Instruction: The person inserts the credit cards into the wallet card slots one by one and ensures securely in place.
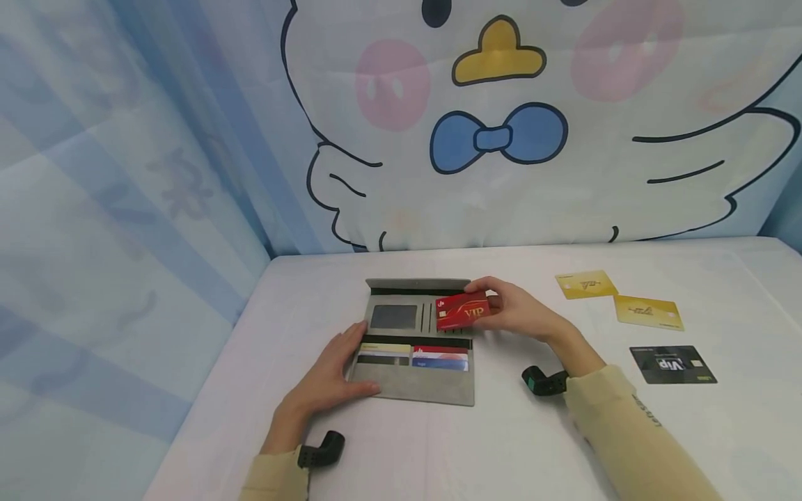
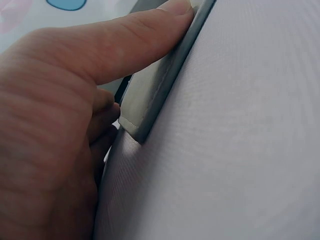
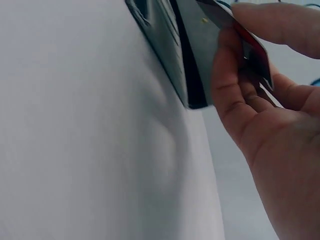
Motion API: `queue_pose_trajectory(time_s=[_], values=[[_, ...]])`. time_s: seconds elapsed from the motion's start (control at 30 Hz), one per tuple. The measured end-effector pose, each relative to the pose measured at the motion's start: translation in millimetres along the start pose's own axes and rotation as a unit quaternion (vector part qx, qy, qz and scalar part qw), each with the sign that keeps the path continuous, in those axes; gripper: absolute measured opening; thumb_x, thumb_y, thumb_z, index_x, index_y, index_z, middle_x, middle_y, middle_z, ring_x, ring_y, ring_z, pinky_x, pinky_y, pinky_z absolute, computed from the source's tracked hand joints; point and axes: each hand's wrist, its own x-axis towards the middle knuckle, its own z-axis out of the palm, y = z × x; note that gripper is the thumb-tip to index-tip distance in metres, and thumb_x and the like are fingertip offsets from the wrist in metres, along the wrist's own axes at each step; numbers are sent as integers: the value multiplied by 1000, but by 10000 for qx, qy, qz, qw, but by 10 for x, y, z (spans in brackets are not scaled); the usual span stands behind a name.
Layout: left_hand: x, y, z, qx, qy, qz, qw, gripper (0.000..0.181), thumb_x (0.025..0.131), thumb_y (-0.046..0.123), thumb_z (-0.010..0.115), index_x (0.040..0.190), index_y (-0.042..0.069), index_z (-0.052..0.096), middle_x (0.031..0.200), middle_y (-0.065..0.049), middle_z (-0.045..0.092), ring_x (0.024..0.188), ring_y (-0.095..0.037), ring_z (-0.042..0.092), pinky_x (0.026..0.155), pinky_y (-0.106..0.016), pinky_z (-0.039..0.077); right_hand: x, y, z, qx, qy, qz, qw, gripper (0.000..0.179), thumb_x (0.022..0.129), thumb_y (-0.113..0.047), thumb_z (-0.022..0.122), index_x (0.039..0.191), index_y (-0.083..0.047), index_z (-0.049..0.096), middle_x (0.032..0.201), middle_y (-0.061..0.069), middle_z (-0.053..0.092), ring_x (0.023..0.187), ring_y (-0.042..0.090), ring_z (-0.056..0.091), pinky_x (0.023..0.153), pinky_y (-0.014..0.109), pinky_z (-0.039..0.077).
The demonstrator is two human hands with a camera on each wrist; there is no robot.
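A grey wallet (image 1: pixel 416 391) lies unfolded on the table, with several cards (image 1: pixel 440 358) in its lower slots. My left hand (image 1: pixel 333 369) rests at its left side. The fingers run along the left edge, and the straight thumb (image 2: pixel 145 42) presses on the wallet near its front edge. Over the wallet's upper right part, my right hand (image 1: pixel 516 311) pinches a red VIP card (image 1: pixel 460 311) by its right end. The right wrist view shows this card tilted between thumb and fingers, overlapping the wallet's card slots.
To the right lie two gold cards (image 1: pixel 587 284) (image 1: pixel 648 312), their corners close together. A black VIP card (image 1: pixel 672 364) lies nearer the front. A white cloth (image 1: pixel 501 445) covers the table, and a printed curtain (image 1: pixel 489 202) hangs behind it.
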Motion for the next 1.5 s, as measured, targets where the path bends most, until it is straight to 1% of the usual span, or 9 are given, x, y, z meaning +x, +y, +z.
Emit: queue_pose_trajectory(time_s=[0.23, 0.37, 0.47, 0.57, 0.73, 1.0, 1.17, 1.3, 1.5], values=[[-6, -6, 4, -41, 2, -38, 10000, 107, 80, 44, 83, 161, 8, 23, 165, -13, 23, 150, -36, 19, 120, -57, 17, 75, -14, 204, 251, 196, -255, 9992, 58, 90, 2, 71, 141, 3, 43, 144, 26, 44, 124, 43, 54, 96, 40, 54], [-5, 1, 2, -49, -1, -89, 9999, 107, 80, 45, 82, 161, 9, 23, 165, -12, 23, 150, -36, 19, 120, -57, 18, 101, -18, 281, 156, 403, -424, 9982, 57, 91, 1, 72, 141, 4, 43, 144, 27, 44, 127, 45, 53, 98, 44, 52], [-4, 12, -2, -14, -12, -135, 9999, 107, 80, 46, 82, 161, 9, 23, 166, -12, 23, 151, -35, 19, 120, -57, 18, 116, -29, 319, 65, 535, -437, 9976, 56, 92, 0, 72, 141, 5, 44, 144, 28, 44, 127, 45, 53, 99, 46, 50], [-2, 23, -8, 17, -28, -167, 9999, 107, 80, 46, 82, 161, 9, 23, 166, -12, 23, 151, -35, 18, 120, -57, 18, 122, -34, 342, -149, 625, -350, 9973, 57, 92, -2, 72, 141, 5, 44, 144, 27, 46, 123, 42, 57, 99, 45, 51], [-1, 31, -10, 14, -13, -179, 9998, 108, 79, 47, 83, 161, 9, 24, 166, -11, 23, 151, -35, 19, 120, -57, 19, 130, -32, 359, -525, 656, -237, 9962, 57, 92, -2, 73, 141, 6, 45, 140, 27, 49, 117, 39, 61, 96, 43, 54], [-7, 32, -8, 23, -9, -196, 9998, 109, 78, 47, 83, 162, 10, 23, 166, -10, 23, 151, -34, 19, 119, -57, 19, 137, -8, 345, -1157, 586, 37, 9915, 56, 90, -8, 75, 138, 9, 49, 136, 28, 52, 119, 43, 59, 95, 46, 54], [11, 29, -1, 22, 1, -153, 9999, 108, 78, 47, 82, 161, 9, 24, 166, -10, 24, 151, -34, 19, 119, -57, 19, 127, -10, 325, -1550, 562, 203, 9861, 58, 89, -12, 76, 138, 8, 52, 133, 27, 55, 113, 38, 58, 94, 46, 55], [14, 27, 2, 12, 15, -138, 9999, 108, 79, 46, 82, 161, 8, 24, 165, -11, 24, 150, -35, 20, 119, -58, 19, 114, -13, 326, -1700, 547, 179, 9838, 58, 89, -13, 76, 137, 9, 52, 132, 26, 56, 112, 36, 58, 94, 47, 55], [4, 16, 4, 19, 5, -168, 9999, 108, 79, 46, 82, 161, 9, 24, 166, -11, 23, 151, -35, 19, 119, -57, 19, 129, -30, 360, -1856, 502, 38, 9813, 56, 91, -13, 74, 138, 9, 53, 132, 26, 56, 117, 38, 55, 99, 50, 51]])
